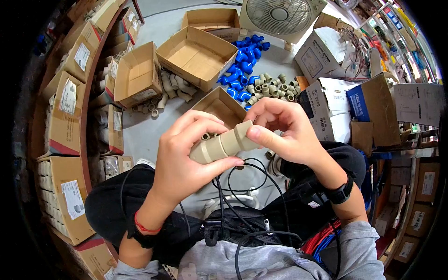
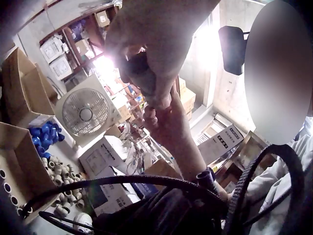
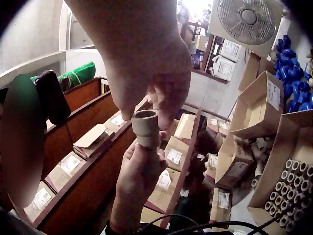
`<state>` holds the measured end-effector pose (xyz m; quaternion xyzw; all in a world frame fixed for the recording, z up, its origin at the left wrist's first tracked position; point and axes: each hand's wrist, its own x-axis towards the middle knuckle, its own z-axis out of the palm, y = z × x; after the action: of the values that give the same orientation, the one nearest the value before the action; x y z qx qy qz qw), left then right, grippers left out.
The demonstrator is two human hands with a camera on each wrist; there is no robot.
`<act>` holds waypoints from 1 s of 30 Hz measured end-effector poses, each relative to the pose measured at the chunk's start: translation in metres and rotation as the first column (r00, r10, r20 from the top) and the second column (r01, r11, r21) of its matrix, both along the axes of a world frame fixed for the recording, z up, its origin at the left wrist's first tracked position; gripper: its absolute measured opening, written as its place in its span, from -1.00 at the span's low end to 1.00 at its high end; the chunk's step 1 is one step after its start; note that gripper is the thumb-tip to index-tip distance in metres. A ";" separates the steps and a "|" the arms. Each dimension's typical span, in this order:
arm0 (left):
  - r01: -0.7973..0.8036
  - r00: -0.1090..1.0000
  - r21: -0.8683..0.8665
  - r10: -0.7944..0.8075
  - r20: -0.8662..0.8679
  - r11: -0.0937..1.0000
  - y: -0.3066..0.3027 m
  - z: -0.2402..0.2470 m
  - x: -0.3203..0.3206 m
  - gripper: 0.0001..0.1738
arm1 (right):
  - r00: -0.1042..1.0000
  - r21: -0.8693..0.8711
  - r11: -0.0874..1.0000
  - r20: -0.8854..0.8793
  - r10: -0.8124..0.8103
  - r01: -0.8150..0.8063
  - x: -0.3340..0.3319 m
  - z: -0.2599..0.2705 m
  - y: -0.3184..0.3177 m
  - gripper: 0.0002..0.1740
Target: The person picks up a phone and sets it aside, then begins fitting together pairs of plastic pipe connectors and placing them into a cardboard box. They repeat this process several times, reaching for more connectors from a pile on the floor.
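My left hand [image 1: 184, 149] grips a beige plastic pipe fitting [image 1: 217, 148], fingers over the top and thumb underneath. The fitting lies tilted across the front of my body, with a seam around its middle and a wider collar towards its right end. My right hand [image 1: 287, 133] pinches that right end between thumb and curled fingers. In the right wrist view the fitting's round open mouth [image 3: 145, 115] shows between the right thumb and fingers. From the left wrist view the fitting [image 2: 139, 73] is dark and largely covered by the hands.
Below the hands stands a cardboard box [image 3: 266, 183] with rows of beige fittings. Blue elbows [image 1: 242, 63] and loose beige fittings [image 1: 275, 86] lie on the floor beyond. A box fan [image 1: 280, 16] stands behind; shelves of cartons [image 1: 65, 112] line the left. Black cables [image 1: 233, 186] loop across the lap.
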<state>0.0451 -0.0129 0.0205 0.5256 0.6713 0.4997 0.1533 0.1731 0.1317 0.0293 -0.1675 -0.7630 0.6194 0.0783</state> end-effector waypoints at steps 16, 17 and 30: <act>0.081 0.798 0.020 -0.077 0.597 0.996 -0.001 -0.008 -0.001 -0.56 | 0.929 0.300 0.949 -0.312 0.198 -0.101 -0.004 0.014 0.005 -0.60; 0.066 0.825 0.007 -0.059 0.562 0.998 0.000 -0.008 -0.001 -0.55 | 0.929 0.304 0.947 -0.313 0.198 -0.099 -0.004 0.014 0.005 -0.60; 0.056 0.909 -0.061 -0.026 0.416 0.997 -0.004 -0.010 -0.002 -0.58 | 0.939 0.309 0.948 -0.299 0.170 -0.073 -0.004 0.005 0.003 -0.58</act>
<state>0.0435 -0.0167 0.0100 0.4158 0.6298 0.5721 0.3212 0.1689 0.1344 0.0347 -0.0027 -0.8323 0.5218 0.1870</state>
